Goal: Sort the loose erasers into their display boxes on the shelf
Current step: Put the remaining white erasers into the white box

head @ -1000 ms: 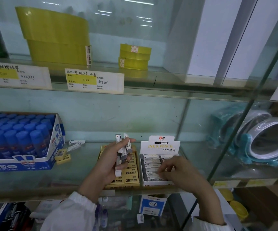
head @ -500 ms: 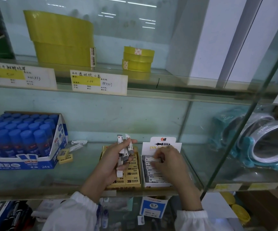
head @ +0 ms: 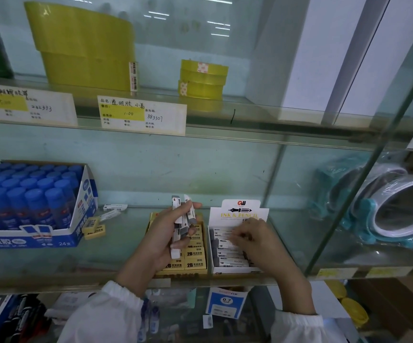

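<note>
My left hand (head: 162, 233) grips a bundle of several grey-and-white erasers (head: 181, 219), held upright above the yellow 2B eraser box (head: 195, 262). My right hand (head: 257, 240) reaches into the white ink-and-pencil eraser box (head: 237, 212), its fingers curled down on the row of erasers (head: 227, 258); motion blur hides whether they pinch one. Two loose white erasers (head: 114, 207) and two loose yellow erasers (head: 94, 226) lie on the glass shelf beside the glue box.
A blue glue-stick box (head: 30, 237) stands at the left of the glass shelf (head: 126, 258). Teal tape dispensers (head: 393, 209) sit at the right behind a glass divider. Yellow tape rolls (head: 203, 80) and price cards (head: 142, 115) are on the upper shelf.
My right hand has moved from the front of the white box toward its back, working along the eraser row. My left hand keeps holding its bundle in place.
</note>
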{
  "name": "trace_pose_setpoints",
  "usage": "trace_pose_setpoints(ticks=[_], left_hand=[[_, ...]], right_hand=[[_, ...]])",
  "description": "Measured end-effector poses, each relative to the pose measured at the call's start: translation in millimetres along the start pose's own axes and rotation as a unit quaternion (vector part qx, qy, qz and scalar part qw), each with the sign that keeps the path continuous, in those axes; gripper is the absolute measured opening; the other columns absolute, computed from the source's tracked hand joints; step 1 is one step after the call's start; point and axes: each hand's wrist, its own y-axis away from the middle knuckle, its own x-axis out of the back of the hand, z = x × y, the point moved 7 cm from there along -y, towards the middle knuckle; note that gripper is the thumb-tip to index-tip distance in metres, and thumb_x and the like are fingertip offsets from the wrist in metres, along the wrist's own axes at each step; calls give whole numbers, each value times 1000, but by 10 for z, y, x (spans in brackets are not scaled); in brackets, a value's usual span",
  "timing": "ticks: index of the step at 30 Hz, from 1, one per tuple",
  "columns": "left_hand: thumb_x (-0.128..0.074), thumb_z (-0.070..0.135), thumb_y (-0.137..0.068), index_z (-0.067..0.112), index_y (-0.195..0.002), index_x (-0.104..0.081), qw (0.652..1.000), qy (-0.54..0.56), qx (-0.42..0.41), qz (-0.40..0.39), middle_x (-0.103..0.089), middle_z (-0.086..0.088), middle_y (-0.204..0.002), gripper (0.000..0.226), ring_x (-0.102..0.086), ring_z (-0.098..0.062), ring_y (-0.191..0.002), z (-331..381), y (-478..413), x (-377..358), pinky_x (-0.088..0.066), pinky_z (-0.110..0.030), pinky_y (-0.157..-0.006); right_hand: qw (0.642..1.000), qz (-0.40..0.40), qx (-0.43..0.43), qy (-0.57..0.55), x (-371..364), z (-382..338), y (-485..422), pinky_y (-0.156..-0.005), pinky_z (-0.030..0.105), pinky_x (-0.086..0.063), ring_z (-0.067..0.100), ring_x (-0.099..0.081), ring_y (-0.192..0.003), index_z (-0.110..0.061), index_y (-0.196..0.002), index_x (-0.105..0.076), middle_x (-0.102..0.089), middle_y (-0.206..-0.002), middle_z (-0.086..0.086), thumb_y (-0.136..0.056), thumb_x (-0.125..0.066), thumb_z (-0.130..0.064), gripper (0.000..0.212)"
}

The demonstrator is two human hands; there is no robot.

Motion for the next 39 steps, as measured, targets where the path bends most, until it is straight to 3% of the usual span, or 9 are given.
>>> trace_pose_setpoints(ticks=[3, 9, 13, 16, 20, 24, 26, 30, 39], left_hand=[[-60, 28, -97, 2, -120, -68, 1000, 6, 0, 0, -62, -8, -77, 35, -50, -10, -49, -10, -14, 16, -24, -15, -29], [-68, 30, -92, 11, -119, -72, 999, -37, -16, -5, -59, -6, -71, 33, -45, -9, -45, 10, -8, 10, -23, -16, -30], [-77, 26, -84, 17, -116, -74, 994, -100, -21, -26, -60, -9, -72, 33, -42, -12, -48, -3, 17, -23, -26, -16, -32], [-81, 16, -81, 18, -113, -74, 986, -162, -26, -33, -60, -3, -61, 33, -44, -9, -44, -16, 36, -79, -28, -16, -32], [-83, 14, -77, 19, -110, -75, 975, -215, -30, -44, -58, -1, -56, 34, -45, -10, -44, -32, 62, -147, -29, -18, -34], [-70, 27, -91, 16, -117, -73, 993, -112, -14, -24, -66, -10, -80, 28, -47, -10, -51, 1, 30, -65, -29, -17, -34], [-55, 38, -100, 11, -119, -71, 998, -62, 1, -17, -66, -13, -89, 36, -49, -14, -53, -14, 1, -28, -28, -18, -31], [-32, 26, -99, 3, -121, -70, 999, -7, 12, -48, -63, -17, -91, 49, -50, -20, -51, -17, 20, -68, -25, -16, -31], [-67, 10, -91, 15, -118, -72, 994, -101, -16, -46, -66, -5, -86, 27, -48, -11, -51, 4, 48, -88, -23, -16, -30]], right_hand=[[1000, -10, -9, -24, 5, 20, -1, -77, 18, -45, 0, -59, -84, -25, -85, -77, -66, -84, -16, -87, -70, -20, 8], [991, -93, -27, -93, -39, -16, 82, -69, 13, -44, -9, -61, -76, -28, -83, -77, -72, -80, -16, -86, -72, -18, 13], [985, 77, -42, -147, 144, -64, 48, -67, 14, -43, -9, -58, -74, -30, -105, -72, -71, -85, -11, -91, -65, -35, 16], [965, 95, -45, -239, 88, -222, -30, -67, 21, -51, 0, -66, -75, -29, -115, -66, -74, -84, -6, -87, -64, -51, 35], [962, 103, -30, -252, -17, -376, -125, -64, 40, -58, 18, -68, -70, -21, -94, -75, -72, -75, 1, -86, -72, -29, 12], [935, 150, -85, -311, 35, -164, -62, -53, 23, -47, 9, -61, -54, -18, -86, -76, -73, -71, 4, -86, -73, -15, 4], [924, 150, -125, -328, 75, -13, -4, -51, 22, -45, 8, -60, -50, -13, -84, -76, -73, -67, 5, -84, -74, -12, 2], [932, 119, -163, -301, 67, 141, 63, -59, 29, -56, 14, -70, -63, -11, -78, -73, -76, -74, 2, -79, -80, -13, 7], [942, 148, -169, -250, 33, 155, 74, -69, 37, -60, 14, -72, -75, -14, -73, -70, -76, -80, -2, -75, -83, -19, 14]])
